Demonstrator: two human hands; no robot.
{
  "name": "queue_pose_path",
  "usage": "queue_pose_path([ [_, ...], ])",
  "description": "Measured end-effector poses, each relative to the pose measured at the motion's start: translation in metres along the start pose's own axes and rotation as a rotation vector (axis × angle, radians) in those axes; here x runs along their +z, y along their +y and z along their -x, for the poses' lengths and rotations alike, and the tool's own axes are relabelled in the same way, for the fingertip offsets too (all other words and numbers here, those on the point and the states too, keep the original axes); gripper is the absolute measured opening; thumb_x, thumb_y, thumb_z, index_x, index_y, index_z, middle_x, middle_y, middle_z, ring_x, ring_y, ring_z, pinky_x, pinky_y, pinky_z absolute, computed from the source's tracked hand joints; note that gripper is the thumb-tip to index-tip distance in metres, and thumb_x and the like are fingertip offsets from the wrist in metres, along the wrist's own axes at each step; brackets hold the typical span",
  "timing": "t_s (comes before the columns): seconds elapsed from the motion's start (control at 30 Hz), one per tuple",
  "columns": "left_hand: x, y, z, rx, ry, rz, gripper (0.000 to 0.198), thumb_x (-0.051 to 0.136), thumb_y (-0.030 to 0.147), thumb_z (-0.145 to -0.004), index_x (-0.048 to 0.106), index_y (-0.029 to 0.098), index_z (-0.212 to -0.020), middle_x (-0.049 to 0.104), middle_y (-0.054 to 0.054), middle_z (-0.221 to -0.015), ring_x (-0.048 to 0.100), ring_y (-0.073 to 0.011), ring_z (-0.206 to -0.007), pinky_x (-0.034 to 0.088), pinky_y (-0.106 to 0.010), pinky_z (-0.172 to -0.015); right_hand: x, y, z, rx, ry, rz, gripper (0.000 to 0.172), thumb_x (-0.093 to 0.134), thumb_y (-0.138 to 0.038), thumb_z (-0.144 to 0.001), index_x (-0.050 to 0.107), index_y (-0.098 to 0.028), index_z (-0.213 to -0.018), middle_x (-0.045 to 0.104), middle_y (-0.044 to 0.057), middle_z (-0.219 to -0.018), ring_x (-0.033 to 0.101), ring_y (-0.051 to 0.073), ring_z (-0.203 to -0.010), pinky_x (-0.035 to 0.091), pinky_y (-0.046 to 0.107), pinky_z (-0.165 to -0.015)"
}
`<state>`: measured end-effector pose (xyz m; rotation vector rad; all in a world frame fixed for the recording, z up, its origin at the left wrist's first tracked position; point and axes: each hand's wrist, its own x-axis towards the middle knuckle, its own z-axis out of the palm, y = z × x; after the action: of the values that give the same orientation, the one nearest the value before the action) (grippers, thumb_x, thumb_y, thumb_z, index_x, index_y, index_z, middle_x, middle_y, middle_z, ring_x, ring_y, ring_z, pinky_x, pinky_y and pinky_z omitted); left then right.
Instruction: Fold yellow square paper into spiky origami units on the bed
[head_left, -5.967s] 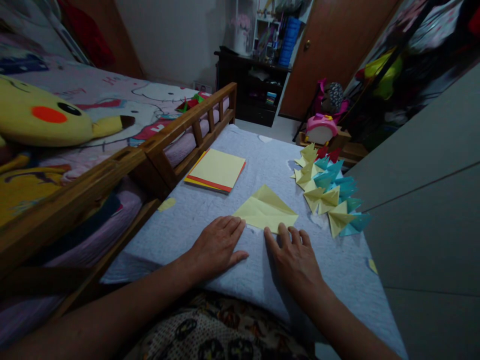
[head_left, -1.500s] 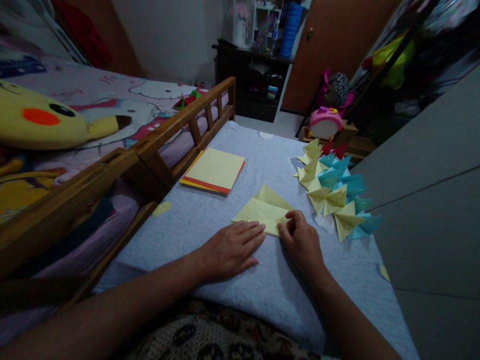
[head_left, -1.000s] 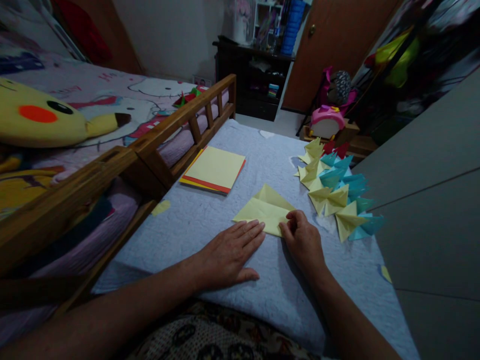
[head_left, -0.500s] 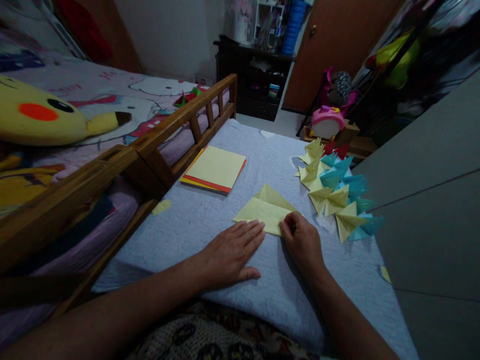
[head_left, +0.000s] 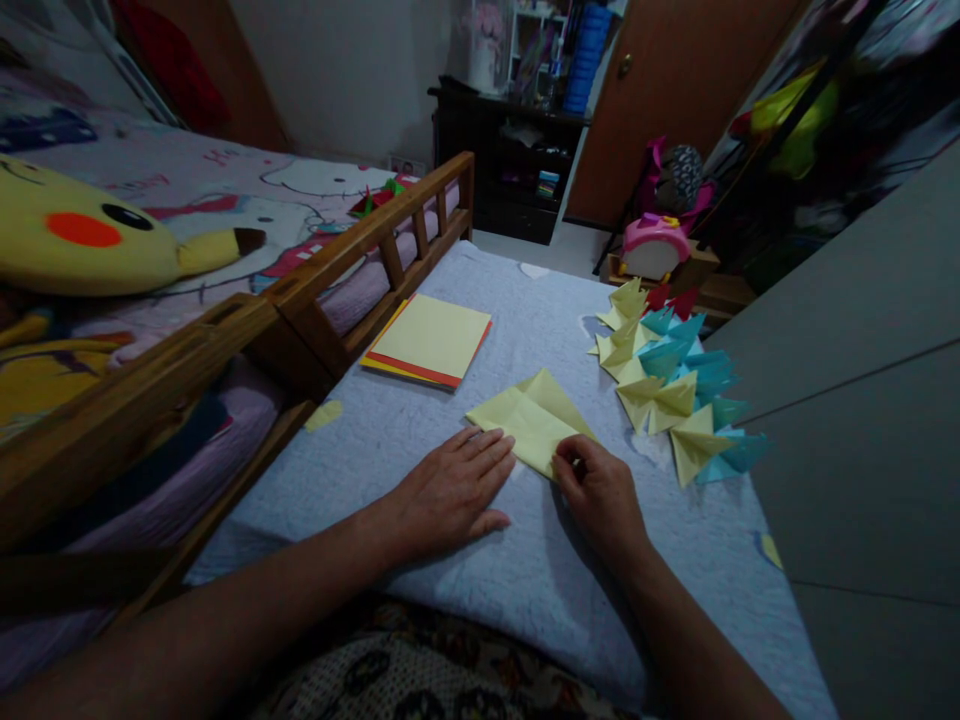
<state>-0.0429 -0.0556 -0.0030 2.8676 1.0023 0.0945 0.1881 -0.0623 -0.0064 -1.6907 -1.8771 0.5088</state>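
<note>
A pale yellow sheet of origami paper [head_left: 534,420], partly folded, lies on the blue-grey cloth [head_left: 360,470] in front of me. My left hand [head_left: 459,495] rests flat, fingers stretched out, with the fingertips on the paper's near left edge. At the near right corner, my right hand [head_left: 598,488] pinches the paper between thumb and fingertips. A stack of square paper [head_left: 433,335], pale yellow on top with orange and darker yellow edges below, lies beyond my left hand. Folded yellow pieces [head_left: 656,400] and blue pieces [head_left: 667,345] stand in rows to the right.
A wooden bed rail [head_left: 360,240] runs along the left side, with a yellow plush toy [head_left: 90,230] on the bed behind it. Red folded pieces [head_left: 670,298] sit at the far right. A pale cabinet [head_left: 862,400] borders the right edge.
The paper has turned slightly clockwise, its near right corner coming closer to me. My left hand has slid a little to the left; my right hand still pinches the corner.
</note>
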Motion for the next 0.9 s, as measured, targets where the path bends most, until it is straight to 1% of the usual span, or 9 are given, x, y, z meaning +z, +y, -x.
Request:
queue_pose_path([
  [0.13,-0.001,0.006,-0.002,-0.024,0.011,0.001,0.059,0.054,0.052,-0.098,0.046,0.013,-0.142,0.046,-0.017,-0.153,0.038,-0.0322,-0.143,0.029,-0.045,-0.118,0.001,0.000,0.000,-0.008,0.019,0.049,0.014,0.051,-0.025,-0.088,0.061,-0.021,-0.080,0.065,0.002,-0.074,0.058,0.017,-0.066,0.041,0.028,-0.065],
  [0.27,0.002,0.011,-0.004,-0.063,0.005,-0.005,0.061,0.054,0.052,-0.098,0.042,0.014,-0.145,0.044,-0.017,-0.154,0.037,-0.0322,-0.143,0.028,-0.045,-0.118,0.001,0.001,0.000,0.000,0.043,0.108,0.016,0.050,-0.027,-0.088,0.061,-0.020,-0.079,0.065,0.004,-0.074,0.059,0.019,-0.068,0.040,0.029,-0.066],
  [0.4,0.007,0.011,-0.003,-0.075,0.004,-0.008,0.064,0.053,0.054,-0.098,0.040,0.014,-0.147,0.042,-0.017,-0.155,0.036,-0.0326,-0.144,0.028,-0.048,-0.118,0.000,0.001,-0.001,0.032,0.029,0.091,0.016,0.051,-0.027,-0.088,0.062,-0.020,-0.079,0.066,0.004,-0.074,0.060,0.019,-0.068,0.039,0.030,-0.065],
  [0.53,0.008,0.010,-0.002,-0.076,0.014,-0.005,0.064,0.052,0.055,-0.099,0.040,0.015,-0.147,0.042,-0.017,-0.156,0.036,-0.0323,-0.144,0.025,-0.050,-0.119,0.001,0.002,-0.002,0.042,0.031,0.083,0.015,0.052,-0.028,-0.088,0.063,-0.020,-0.080,0.067,0.003,-0.075,0.060,0.018,-0.068,0.039,0.029,-0.065],
  [0.73,0.009,0.009,-0.002,-0.073,0.016,0.023,0.067,0.053,0.056,-0.098,0.038,0.014,-0.148,0.041,-0.016,-0.156,0.035,-0.0313,-0.144,0.026,-0.045,-0.120,0.001,0.002,-0.001,-0.008,0.020,0.142,0.018,0.050,-0.025,-0.089,0.066,-0.021,-0.083,0.066,0.002,-0.077,0.059,0.017,-0.069,0.039,0.028,-0.065],
  [0.9,0.009,0.010,-0.002,-0.086,0.013,0.022,0.065,0.051,0.054,-0.098,0.038,0.016,-0.149,0.041,-0.015,-0.157,0.035,-0.0310,-0.145,0.027,-0.045,-0.119,0.000,0.001,-0.001,-0.048,-0.006,0.159,0.023,0.048,-0.025,-0.093,0.069,-0.022,-0.087,0.066,0.004,-0.082,0.061,0.018,-0.075,0.041,0.028,-0.068],
])
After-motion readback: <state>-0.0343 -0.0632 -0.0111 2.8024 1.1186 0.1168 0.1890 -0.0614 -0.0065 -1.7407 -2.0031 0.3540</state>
